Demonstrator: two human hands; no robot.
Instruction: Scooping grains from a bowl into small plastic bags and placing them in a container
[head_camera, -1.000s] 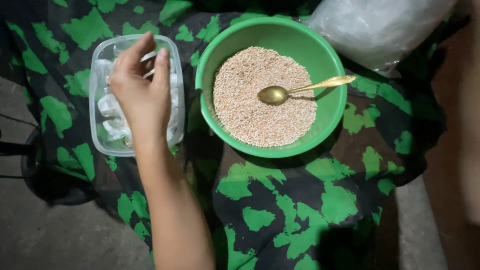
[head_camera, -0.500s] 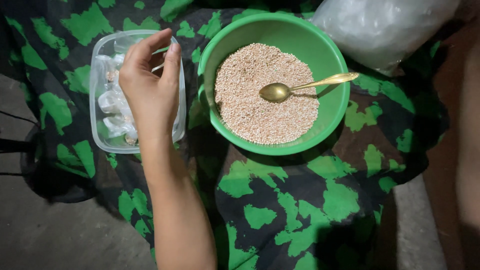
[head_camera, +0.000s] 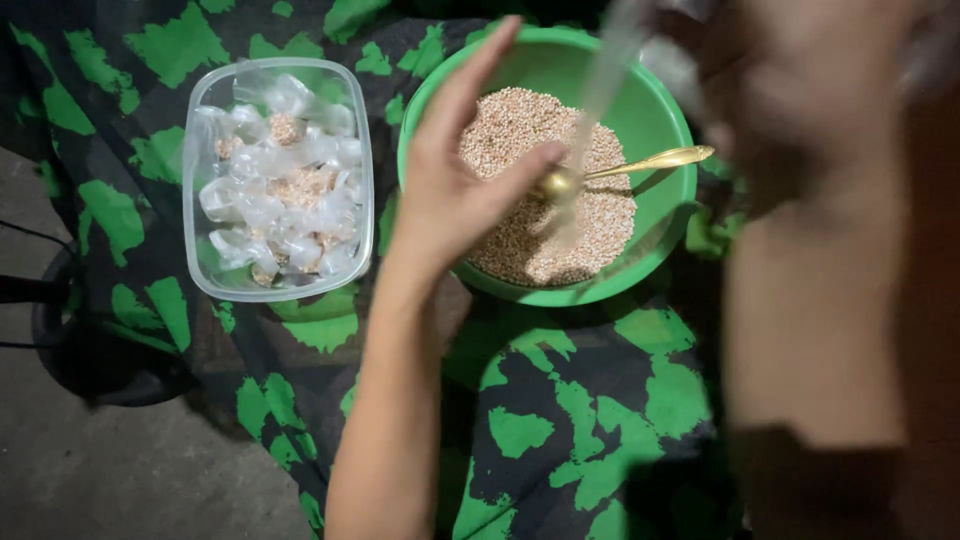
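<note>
Nearest the onlooker, at about six o'clock, a bare forearm rises from the bottom edge across the black-and-green patterned cloth that covers the person's lap. That arm ends in the left hand, which hovers over the near-left rim of the green bowl; its fingers are spread and loosely open, the thumb pointing toward three o'clock, and its tip lies just beside a thin, clear strip of plastic, though whether the thumb actually pinches it cannot be told. At three o'clock the right hand looms large and badly blurred, close to the camera, so its grip cannot be told either; the plastic strip seems to hang from near it down toward the middle of the bowl. Inside the bowl lies a heap of pale tan grain, and a gold spoon rests in it, bowl end under the strip, handle pointing to three o'clock across the rim. Farther off, at ten o'clock from the left hand and well apart from it, sits a clear plastic tub holding small knotted clear packets with grain in them.
</note>
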